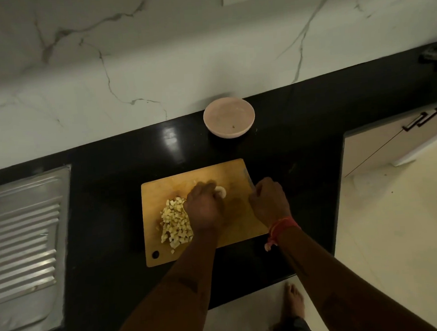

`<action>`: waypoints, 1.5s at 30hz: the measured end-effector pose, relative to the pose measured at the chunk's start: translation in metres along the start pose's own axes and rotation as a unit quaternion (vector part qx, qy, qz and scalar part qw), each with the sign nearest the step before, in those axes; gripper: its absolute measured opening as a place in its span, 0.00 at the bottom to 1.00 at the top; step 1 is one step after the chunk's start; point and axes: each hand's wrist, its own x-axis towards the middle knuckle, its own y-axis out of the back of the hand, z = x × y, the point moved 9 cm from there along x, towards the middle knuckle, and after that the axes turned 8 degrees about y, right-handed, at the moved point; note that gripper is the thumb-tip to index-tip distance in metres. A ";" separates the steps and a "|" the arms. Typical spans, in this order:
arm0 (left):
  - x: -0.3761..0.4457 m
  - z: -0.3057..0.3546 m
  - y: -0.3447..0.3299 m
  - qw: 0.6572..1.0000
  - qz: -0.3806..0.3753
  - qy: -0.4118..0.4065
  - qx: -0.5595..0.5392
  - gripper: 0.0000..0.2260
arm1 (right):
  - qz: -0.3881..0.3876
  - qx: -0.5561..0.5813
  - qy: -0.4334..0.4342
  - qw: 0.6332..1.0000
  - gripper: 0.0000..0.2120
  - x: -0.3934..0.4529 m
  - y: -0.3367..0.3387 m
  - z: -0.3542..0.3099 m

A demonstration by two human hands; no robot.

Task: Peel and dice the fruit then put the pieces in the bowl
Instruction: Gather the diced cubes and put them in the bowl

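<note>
At the far left of the frame you have the ribbed steel draining board set into the glossy black countertop. Moving right, the tan wooden cutting board lies low of centre, and on its left half sits the heap of pale diced fruit pieces. Just right of that heap your left hand rests on the board with its fingers curled over a pale, rounded uncut piece of fruit, holding it down. Above the board, in the middle of the frame and near the white marble wall, stands the round pale pink bowl, well apart from the fruit. Right of centre, your right hand is closed round the handle of the knife, whose blade points up along the board's right edge. A red thread band circles that wrist.
</note>
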 end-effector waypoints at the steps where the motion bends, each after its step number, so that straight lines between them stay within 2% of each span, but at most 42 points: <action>1: 0.000 -0.001 0.000 1.000 0.001 -0.007 0.015 0.16 | -0.020 0.036 0.010 0.999 0.06 -0.005 -0.006 -0.005; 3: 0.001 -0.004 -0.004 0.999 -0.008 -0.010 0.040 0.16 | -0.072 0.097 0.007 0.993 0.09 -0.014 -0.024 -0.010; 7: -0.002 -0.008 -0.009 0.999 -0.013 0.001 0.038 0.18 | -0.092 0.150 0.015 0.984 0.15 -0.019 -0.040 -0.018; 9: -0.002 -0.009 -0.010 0.999 -0.010 0.007 0.038 0.18 | -0.109 0.113 0.063 0.986 0.18 -0.021 -0.044 -0.030; 13: -0.002 -0.009 -0.011 0.999 -0.010 0.010 0.036 0.17 | -0.106 -0.028 0.136 0.985 0.18 -0.020 -0.046 -0.042; 17: -0.001 -0.008 -0.012 0.999 -0.004 0.015 0.049 0.17 | -0.114 -0.214 0.220 0.945 0.17 -0.017 -0.059 -0.053; 21: -0.001 -0.007 -0.012 0.998 -0.006 0.032 0.045 0.17 | -0.102 -0.253 0.209 0.939 0.16 -0.011 -0.067 -0.050; 26: -0.001 -0.001 -0.013 0.996 -0.009 0.024 0.080 0.17 | -0.107 -0.241 0.180 0.948 0.17 -0.017 -0.066 -0.049; 31: 0.000 0.000 -0.013 0.993 0.003 0.009 0.118 0.16 | -0.111 -0.271 0.201 0.935 0.17 -0.039 -0.061 -0.050; 35: 0.000 -0.001 -0.014 0.992 0.002 0.019 0.122 0.16 | -0.084 -0.265 0.178 0.944 0.19 -0.055 -0.048 -0.041; 40: -0.002 0.002 -0.014 0.993 0.002 0.013 0.117 0.15 | -0.086 -0.255 0.163 0.949 0.21 -0.060 -0.042 -0.026; 45: -0.004 0.004 -0.011 0.995 0.012 0.031 0.096 0.17 | -0.078 -0.191 0.179 0.962 0.27 -0.063 -0.033 -0.032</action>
